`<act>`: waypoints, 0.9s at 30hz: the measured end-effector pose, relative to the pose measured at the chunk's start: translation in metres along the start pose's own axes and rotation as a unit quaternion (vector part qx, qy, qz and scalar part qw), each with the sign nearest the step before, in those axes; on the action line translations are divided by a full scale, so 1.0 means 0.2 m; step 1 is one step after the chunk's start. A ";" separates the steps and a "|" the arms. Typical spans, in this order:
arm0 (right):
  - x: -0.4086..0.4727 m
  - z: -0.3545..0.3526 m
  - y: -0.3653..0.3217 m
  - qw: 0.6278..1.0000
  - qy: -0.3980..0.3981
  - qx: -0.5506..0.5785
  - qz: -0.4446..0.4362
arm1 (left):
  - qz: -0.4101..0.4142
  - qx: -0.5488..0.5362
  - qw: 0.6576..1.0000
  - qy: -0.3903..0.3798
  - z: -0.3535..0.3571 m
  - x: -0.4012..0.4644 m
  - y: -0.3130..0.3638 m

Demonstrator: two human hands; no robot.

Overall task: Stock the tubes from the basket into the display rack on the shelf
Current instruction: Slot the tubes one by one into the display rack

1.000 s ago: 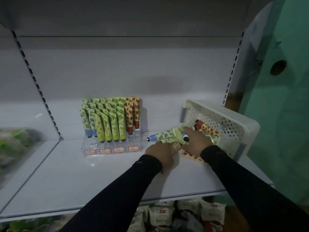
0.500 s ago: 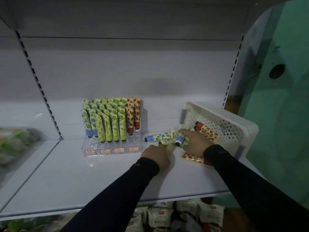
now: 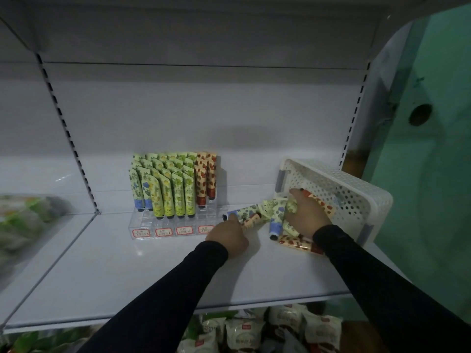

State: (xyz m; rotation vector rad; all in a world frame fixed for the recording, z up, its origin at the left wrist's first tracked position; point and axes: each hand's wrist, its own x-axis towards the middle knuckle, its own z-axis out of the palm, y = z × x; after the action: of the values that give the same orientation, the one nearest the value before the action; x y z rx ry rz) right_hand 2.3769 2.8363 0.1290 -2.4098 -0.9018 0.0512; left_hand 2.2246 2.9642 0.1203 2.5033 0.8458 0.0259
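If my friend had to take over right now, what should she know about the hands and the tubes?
Left hand holds a green blue-capped tube lying flat. Right hand grips loose tubes spilling from the tipped white perforated basket. The clear rack has many green tubes standing and fewer red-patterned ones. A red strawberry-print tube lies on the white shelf. Left: stand the loose tubes up in the rack.

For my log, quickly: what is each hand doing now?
Left hand: holds a blue-capped green floral tube.
Right hand: fingers spread on loose tubes beside the white perforated basket; grip unclear.
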 end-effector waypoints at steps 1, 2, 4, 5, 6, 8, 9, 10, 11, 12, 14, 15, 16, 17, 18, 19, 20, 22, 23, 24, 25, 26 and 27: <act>0.00 -0.01 -0.01 1.000 0.016 0.008 0.009 | -0.001 -0.043 0.999 -0.001 0.00 0.00 -0.01; 0.00 -0.02 -0.01 0.999 0.034 0.015 0.012 | 0.001 -0.092 0.996 -0.002 -0.01 0.00 -0.02; -0.01 -0.05 -0.03 0.997 0.075 0.028 0.013 | 0.007 -0.200 0.980 -0.005 -0.01 0.00 -0.02; -0.01 -0.06 -0.05 0.995 0.088 0.038 0.011 | 0.010 -0.249 0.969 -0.007 -0.01 -0.01 -0.02; -0.03 -0.07 -0.06 0.994 0.091 0.054 0.008 | 0.012 -0.291 0.957 -0.009 -0.01 -0.01 -0.03; -0.05 -0.08 -0.11 0.991 0.089 0.098 -0.006 | 0.017 -0.360 0.933 -0.007 -0.02 -0.03 -0.03; -0.07 -0.08 -0.13 0.989 0.087 0.122 -0.016 | 0.020 -0.388 0.921 0.000 -0.04 -0.03 -0.03; -0.09 -0.08 -0.15 0.985 0.088 0.147 -0.028 | 0.026 -0.411 0.911 0.009 -0.05 -0.04 -0.04; -0.10 -0.08 -0.17 0.980 0.089 0.171 -0.039 | 0.034 -0.428 0.903 0.020 -0.06 -0.06 -0.06; -0.11 -0.08 -0.19 0.977 0.088 0.190 -0.049 | 0.043 -0.440 0.896 0.034 -0.08 -0.07 -0.08; -0.12 -0.08 -0.23 0.972 0.076 0.216 -0.059 | 0.059 -0.457 0.885 0.068 -0.11 -0.10 -0.12; -0.12 -0.08 -0.25 0.969 0.068 0.228 -0.062 | 0.064 -0.463 0.880 0.086 -0.12 -0.12 -0.15; -0.12 -0.07 -0.27 0.967 0.059 0.238 -0.066 | 0.067 -0.468 0.875 0.102 -0.13 -0.14 -0.18; -0.12 -0.07 -0.30 0.966 0.049 0.242 -0.072 | 0.069 -0.472 0.871 0.116 -0.15 -0.16 -0.21; -0.13 -0.07 -0.32 0.966 0.037 0.241 -0.080 | 0.070 -0.475 0.868 0.129 -0.17 -0.17 -0.25; -0.13 -0.07 -0.35 0.967 0.024 0.239 -0.086 | 0.071 -0.479 0.863 0.144 -0.18 -0.19 -0.29; -0.13 -0.06 -0.37 0.967 0.009 0.239 -0.092 | 0.069 -0.484 0.857 0.162 -0.20 -0.21 -0.33; -0.13 -0.05 -0.42 0.965 -0.026 0.239 -0.101 | 0.056 -0.496 0.843 0.202 -0.24 -0.24 -0.43; -0.13 -0.04 -0.45 0.965 -0.042 0.238 -0.104 | 0.044 -0.498 0.839 0.216 -0.25 -0.25 -0.48; -0.13 -0.03 -0.48 0.966 -0.051 0.231 -0.108 | 0.034 -0.496 0.838 0.226 -0.27 -0.26 -0.55; -0.13 -0.02 -0.51 0.968 -0.056 0.219 -0.114 | 0.025 -0.495 0.837 0.234 -0.28 -0.27 -0.61; -0.13 0.00 -0.54 0.970 -0.060 0.203 -0.123 | 0.014 -0.495 0.834 0.242 -0.29 -0.27 -0.67; -0.13 0.01 -0.57 0.972 -0.065 0.184 -0.132 | 0.003 -0.499 0.830 0.251 -0.30 -0.28 -0.73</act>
State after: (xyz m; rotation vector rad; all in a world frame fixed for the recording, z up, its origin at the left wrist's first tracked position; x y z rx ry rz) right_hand 2.2893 2.8912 0.1825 -1.9473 -1.1539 0.2551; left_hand 2.0869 3.0592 0.1135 1.4854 0.7277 0.9174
